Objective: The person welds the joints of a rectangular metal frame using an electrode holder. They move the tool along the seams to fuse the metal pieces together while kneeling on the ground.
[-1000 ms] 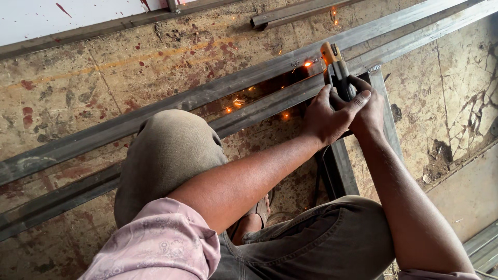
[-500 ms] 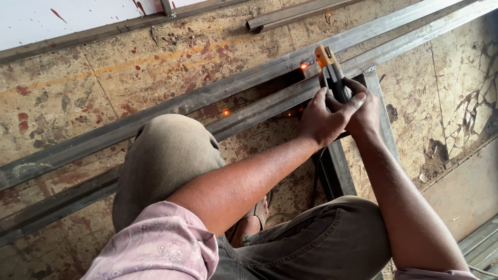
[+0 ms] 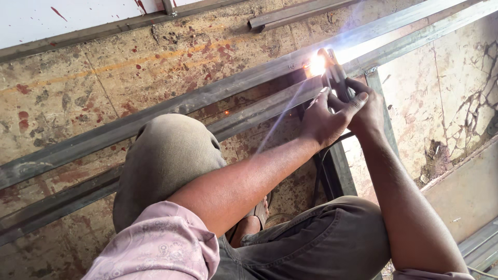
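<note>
A: How are the hands set?

B: Both arms reach from the lower edge toward the upper right of the frame. The left hand (image 3: 322, 120) and the right hand (image 3: 365, 111) meet there, fingers wrapped together around the dark metal welding electrode holder (image 3: 336, 80). Both are closed on it, the left thumb lying across the right hand. The left forearm runs up diagonally from a pink patterned sleeve (image 3: 158, 248) at the lower left; the right forearm climbs steeply from the lower right.

A: And where is the holder's tip?

B: At a bright white welding arc (image 3: 317, 64), right on the upper long grey steel bar (image 3: 171, 106), in the upper right of the frame.

A: How many bars do you count?

B: Two long ones run side by side, diagonally from the left edge to the upper right corner; the lower long grey steel bar (image 3: 67, 199) passes behind a bent knee in olive trousers (image 3: 163, 155). One shorter upright steel piece (image 3: 340, 168) stands crosswise under the hands. One more short steel length (image 3: 295, 11) lies at the top centre. One small orange spark (image 3: 226, 112) glows between the long bars.

A: Any containers?

B: I see none; everything lies on the stained, cracked concrete floor (image 3: 93, 72).
</note>
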